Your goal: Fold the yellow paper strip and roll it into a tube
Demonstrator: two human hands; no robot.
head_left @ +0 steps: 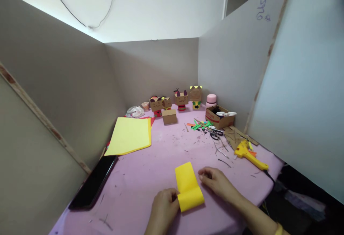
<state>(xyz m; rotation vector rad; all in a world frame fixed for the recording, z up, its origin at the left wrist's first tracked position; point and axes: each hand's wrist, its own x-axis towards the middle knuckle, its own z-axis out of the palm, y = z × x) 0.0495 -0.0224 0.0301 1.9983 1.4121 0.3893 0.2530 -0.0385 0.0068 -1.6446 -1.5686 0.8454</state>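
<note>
A strip of yellow paper (186,177) lies on the pink tabletop in front of me, its near end curled over into a loose roll. My left hand (166,203) pinches the left edge of that curl between thumb and fingers. Just right of the paper is my right hand (213,180), fingers loosely bent and a little apart, with nothing visible in it. A small gap separates it from the strip.
Yellow sheets (130,134) and a black phone (94,181) lie left. At the back stand several cardboard figures (181,100) and a small cardboard box (169,117). On the right are a yellow glue gun (249,155), scissors (215,134), green scraps (200,125) and an open carton (219,120).
</note>
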